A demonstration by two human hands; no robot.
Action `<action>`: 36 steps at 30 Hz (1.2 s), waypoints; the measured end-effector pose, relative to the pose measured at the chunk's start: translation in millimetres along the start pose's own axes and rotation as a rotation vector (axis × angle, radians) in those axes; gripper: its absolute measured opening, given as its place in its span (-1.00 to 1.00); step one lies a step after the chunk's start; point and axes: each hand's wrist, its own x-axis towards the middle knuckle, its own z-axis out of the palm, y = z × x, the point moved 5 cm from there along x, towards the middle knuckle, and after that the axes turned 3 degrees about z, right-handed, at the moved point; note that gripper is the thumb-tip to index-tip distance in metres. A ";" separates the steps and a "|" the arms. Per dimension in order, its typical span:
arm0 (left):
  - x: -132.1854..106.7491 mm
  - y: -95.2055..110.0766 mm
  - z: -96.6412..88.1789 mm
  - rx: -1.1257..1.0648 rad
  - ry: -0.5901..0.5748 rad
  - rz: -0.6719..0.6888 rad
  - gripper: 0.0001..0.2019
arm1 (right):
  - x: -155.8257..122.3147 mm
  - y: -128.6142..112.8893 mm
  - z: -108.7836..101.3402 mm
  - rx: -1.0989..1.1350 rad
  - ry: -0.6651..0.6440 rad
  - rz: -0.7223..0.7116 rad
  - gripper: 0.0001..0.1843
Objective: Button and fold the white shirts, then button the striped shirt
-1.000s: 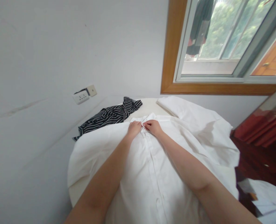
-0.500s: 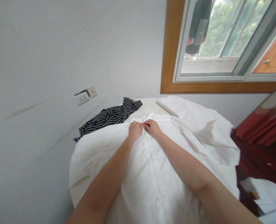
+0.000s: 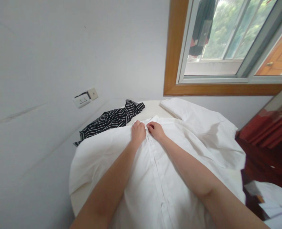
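A white button-up shirt (image 3: 152,181) lies spread front-up over a round white table (image 3: 77,197). Its button placket runs from the near edge up to the collar. My left hand (image 3: 138,132) and my right hand (image 3: 155,130) meet at the top of the placket, just below the collar. Both hands are closed, each pinching one side of the shirt's front edge, fingertips almost touching. What lies between the fingertips is too small to make out.
A black-and-white striped garment (image 3: 112,119) lies crumpled at the table's far left by the wall. A wall socket (image 3: 82,100) sits above it. A wood-framed window (image 3: 217,89) is at the upper right. Dark red furniture (image 3: 269,140) stands to the right.
Both hands have shifted slightly farther up the placket toward the collar. The shirt has barely moved.
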 end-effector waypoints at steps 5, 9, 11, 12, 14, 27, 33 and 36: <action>4.9 -7.1 4.6 -0.087 0.022 0.022 -0.76 | 1.8 4.4 0.8 0.009 -0.007 0.030 -0.80; 10.0 -15.7 16.7 -0.183 -0.003 0.016 -0.73 | 4.1 4.3 1.8 0.008 -0.021 0.029 -0.86; 11.3 -17.4 20.9 -0.199 -0.005 0.033 -0.72 | 6.3 8.6 3.4 0.050 -0.026 0.062 -0.86; 11.5 -17.7 22.1 -0.199 -0.004 0.042 -0.73 | 7.5 11.3 4.5 0.075 -0.034 0.080 -0.85; 11.2 -17.4 23.3 -0.193 -0.002 0.059 -0.73 | 9.3 15.8 6.6 0.123 -0.055 0.105 -0.85; 7.4 -16.9 22.6 -0.161 -0.014 0.058 -0.82 | 6.4 12.9 -0.3 0.055 -0.037 0.064 -0.83; 4.1 -12.2 16.4 -0.096 -0.024 0.057 -0.79 | 4.7 9.2 -2.2 0.048 -0.059 -0.006 -0.83; 1.6 -8.2 11.5 -0.045 -0.033 0.043 -0.77 | 3.8 7.5 -2.5 0.021 -0.060 -0.022 -0.81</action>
